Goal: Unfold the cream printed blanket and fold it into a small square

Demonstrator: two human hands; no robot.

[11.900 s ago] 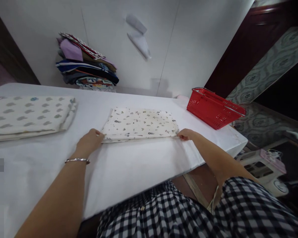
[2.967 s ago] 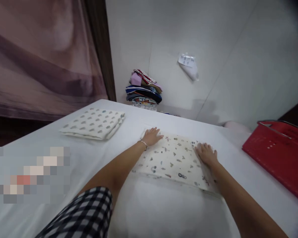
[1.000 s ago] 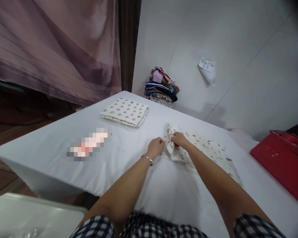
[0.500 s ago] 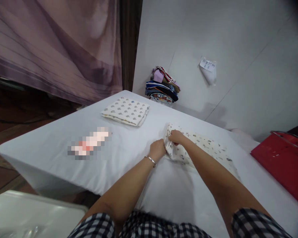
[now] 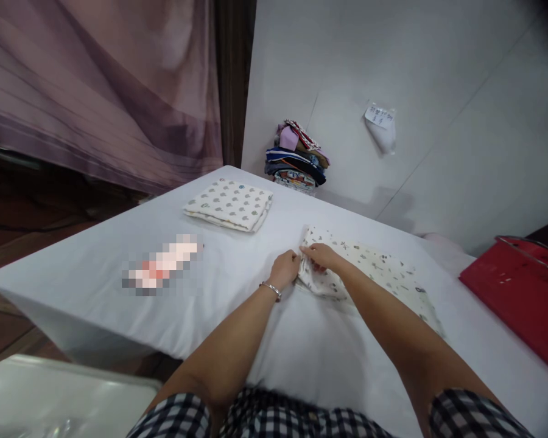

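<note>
A cream cloth [image 5: 379, 264] with small printed figures lies in a long flat strip on the white-covered table. My left hand [image 5: 285, 269], with a bracelet at the wrist, is closed on the cloth's left end. My right hand [image 5: 322, 255] pinches the same end from above, its thumb towards my left hand. Under the right hand part of the cloth is folded over and lightly bunched. Further back on the left sits a folded white cloth [image 5: 231, 204] with grey prints, touched by neither hand.
A blurred-out pinkish item [image 5: 164, 264] lies on the left of the table [image 5: 237, 292]. Folded clothes [image 5: 296, 155] are stacked beyond the back edge. A red case [image 5: 506, 292] stands at the right. A white surface [image 5: 64, 395] is at lower left, a pink curtain [image 5: 119, 79] behind.
The bunched end of the cream cloth now lies flatter and smoother. My right hand has shifted slightly left and its fingers have loosened a little; my left hand stays at the edge.
</note>
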